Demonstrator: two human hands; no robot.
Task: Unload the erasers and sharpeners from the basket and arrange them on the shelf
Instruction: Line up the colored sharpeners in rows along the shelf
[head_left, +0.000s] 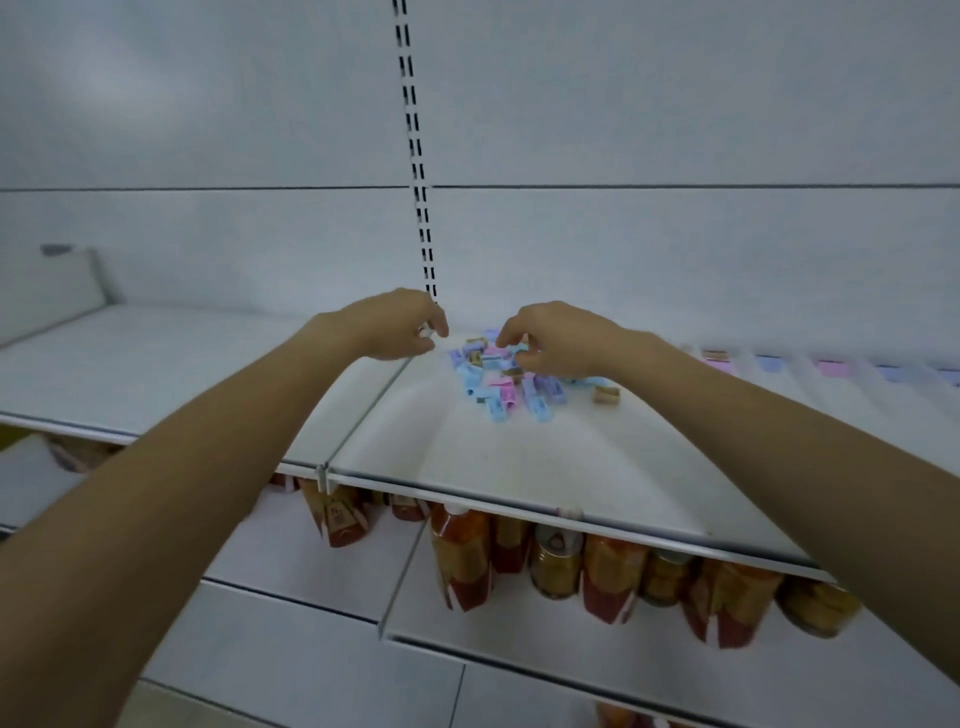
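A pile of erasers and sharpeners is heaped on the shelf. Just left of the pile, a small pale piece is pinched by the left hand. The right hand is curled over the pile's top; whether anything is gripped cannot be told.
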